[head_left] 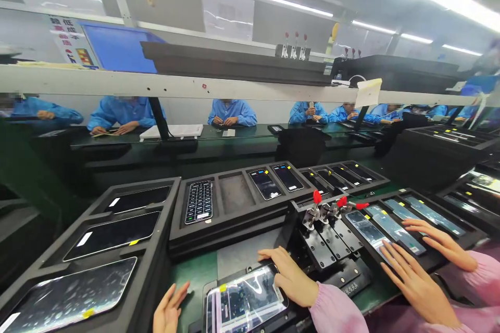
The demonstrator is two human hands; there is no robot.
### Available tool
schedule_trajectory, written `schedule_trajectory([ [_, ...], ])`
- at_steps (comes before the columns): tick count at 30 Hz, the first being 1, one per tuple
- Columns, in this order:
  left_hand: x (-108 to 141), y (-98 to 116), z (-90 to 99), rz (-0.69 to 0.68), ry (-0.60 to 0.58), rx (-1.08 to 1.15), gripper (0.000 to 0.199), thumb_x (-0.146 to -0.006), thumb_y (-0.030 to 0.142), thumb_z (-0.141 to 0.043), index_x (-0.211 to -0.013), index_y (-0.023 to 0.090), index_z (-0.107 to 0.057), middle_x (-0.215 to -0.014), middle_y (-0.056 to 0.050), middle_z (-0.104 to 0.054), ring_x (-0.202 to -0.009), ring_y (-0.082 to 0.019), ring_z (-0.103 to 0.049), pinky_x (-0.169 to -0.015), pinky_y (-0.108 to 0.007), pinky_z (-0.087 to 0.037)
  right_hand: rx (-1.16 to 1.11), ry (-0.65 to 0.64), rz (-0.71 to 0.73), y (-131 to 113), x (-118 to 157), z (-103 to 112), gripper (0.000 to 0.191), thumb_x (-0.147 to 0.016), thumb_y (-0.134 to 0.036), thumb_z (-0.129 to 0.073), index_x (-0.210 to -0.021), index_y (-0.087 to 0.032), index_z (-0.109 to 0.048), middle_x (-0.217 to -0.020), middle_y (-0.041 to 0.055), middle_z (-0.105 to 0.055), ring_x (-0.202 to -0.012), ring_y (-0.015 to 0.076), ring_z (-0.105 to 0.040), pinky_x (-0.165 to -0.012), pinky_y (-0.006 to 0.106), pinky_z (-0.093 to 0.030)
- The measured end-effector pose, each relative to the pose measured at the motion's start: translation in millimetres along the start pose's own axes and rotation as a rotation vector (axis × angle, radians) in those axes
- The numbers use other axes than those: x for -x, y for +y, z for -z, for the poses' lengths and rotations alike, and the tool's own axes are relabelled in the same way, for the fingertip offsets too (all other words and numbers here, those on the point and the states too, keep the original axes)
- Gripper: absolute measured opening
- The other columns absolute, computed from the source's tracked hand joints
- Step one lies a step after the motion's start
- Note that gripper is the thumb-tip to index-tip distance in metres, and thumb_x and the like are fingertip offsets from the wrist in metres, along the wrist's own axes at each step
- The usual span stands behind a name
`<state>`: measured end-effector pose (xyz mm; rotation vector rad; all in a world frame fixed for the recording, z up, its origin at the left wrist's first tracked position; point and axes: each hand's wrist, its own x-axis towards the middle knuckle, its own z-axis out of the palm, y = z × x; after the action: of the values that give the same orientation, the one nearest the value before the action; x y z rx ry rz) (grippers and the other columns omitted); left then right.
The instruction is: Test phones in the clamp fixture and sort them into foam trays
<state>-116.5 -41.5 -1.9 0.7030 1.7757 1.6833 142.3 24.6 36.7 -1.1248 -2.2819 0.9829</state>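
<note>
In front of me a smartphone [244, 299] lies face up on a black fixture, its lit screen striped with reflections and a yellow tab at its left corner. My right hand [291, 278], in a pink sleeve, is at the phone's far right corner. Its thumb is on the screen side and its bent fingers pass over the far edge. Left of the phone, my left hand [170, 309] is raised with its fingers apart, holding nothing. Beyond my right hand stands a black clamp jig [326, 244] with red-tipped toggle levers.
Black foam trays hold phones on the left [154, 257], at the back [234, 221] and on the right [461, 242]. A co-worker's hands [420, 281] rest over the right tray. People in blue sit behind, under a white shelf beam [242, 88].
</note>
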Motion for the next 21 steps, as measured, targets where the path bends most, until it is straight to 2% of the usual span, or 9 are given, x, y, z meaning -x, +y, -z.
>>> schedule_trajectory([
  [4, -6, -8, 0.4, 0.03, 0.007, 0.014, 0.065, -0.072, 0.069, -0.04, -0.115, 0.022, -0.048, -0.101, -0.009, -0.066, -0.112, -0.035, -0.052, -0.098, -0.059, -0.033, 0.113, -0.126, -0.009, 3, -4, -1, 0.082, -0.062, -0.011, -0.034, -0.139, -0.031, -0.019, -0.126, -0.0005, -0.044, -0.119, 0.0159, -0.035, -0.109, 0.047, -0.004],
  [8, -10, -16, 2.7, 0.038, 0.005, 0.008, 0.066, -0.07, 0.07, -0.04, -0.114, 0.021, -0.048, -0.1, -0.01, -0.066, -0.11, -0.034, -0.054, -0.095, -0.057, -0.036, 0.192, -0.183, 0.014, 7, -2, -1, 0.084, -0.063, -0.011, -0.033, -0.142, -0.03, -0.012, -0.13, 0.0006, -0.04, -0.122, 0.0158, -0.031, -0.109, 0.048, -0.001],
  [12, -13, -25, 3.0, 0.026, 0.006, 0.027, 0.073, -0.065, 0.075, -0.04, -0.114, 0.021, -0.047, -0.1, -0.011, -0.065, -0.108, -0.035, -0.055, -0.097, -0.055, -0.035, 0.167, -0.208, 0.014, 6, 1, 3, 0.083, -0.066, -0.011, -0.033, -0.142, -0.029, -0.007, -0.133, 0.0016, -0.038, -0.126, 0.0153, -0.029, -0.109, 0.05, 0.002],
  [14, -12, -28, 2.7, 0.023, 0.008, 0.037, 0.075, -0.064, 0.076, -0.04, -0.114, 0.021, -0.046, -0.101, -0.011, -0.065, -0.108, -0.034, -0.055, -0.098, -0.054, -0.034, 0.13, -0.183, 0.007, -4, 0, 6, 0.078, -0.073, -0.014, -0.033, -0.142, -0.03, -0.001, -0.137, 0.0028, -0.035, -0.129, 0.0156, -0.026, -0.108, 0.052, 0.001],
  [16, -10, -29, 2.6, 0.023, 0.018, 0.034, 0.075, -0.065, 0.076, -0.038, -0.116, 0.02, -0.045, -0.104, -0.011, -0.064, -0.108, -0.033, -0.055, -0.098, -0.054, -0.034, 0.135, -0.191, 0.067, -19, -5, 5, 0.076, -0.079, -0.026, -0.039, -0.142, -0.027, 0.003, -0.141, 0.0062, -0.029, -0.131, 0.0198, -0.022, -0.106, 0.055, 0.002],
  [18, -7, -27, 2.8, 0.017, 0.02, 0.03, 0.075, -0.068, 0.074, -0.037, -0.118, 0.019, -0.044, -0.108, -0.012, -0.062, -0.11, -0.032, -0.054, -0.098, -0.053, -0.034, 0.196, -0.275, 0.193, -36, -14, -1, 0.089, -0.073, -0.041, -0.054, -0.142, -0.026, 0.001, -0.142, 0.0101, -0.029, -0.129, 0.0269, -0.027, -0.104, 0.059, 0.003],
  [21, -4, -25, 3.6, 0.005, 0.003, 0.011, 0.074, -0.071, 0.073, -0.034, -0.12, 0.019, -0.042, -0.11, -0.012, -0.061, -0.112, -0.031, -0.052, -0.1, -0.052, -0.034, 0.315, -0.375, 0.278, -53, -32, -16, 0.107, -0.057, -0.047, -0.069, -0.142, -0.027, -0.007, -0.129, 0.013, -0.045, -0.113, 0.032, -0.045, -0.099, 0.067, 0.0],
])
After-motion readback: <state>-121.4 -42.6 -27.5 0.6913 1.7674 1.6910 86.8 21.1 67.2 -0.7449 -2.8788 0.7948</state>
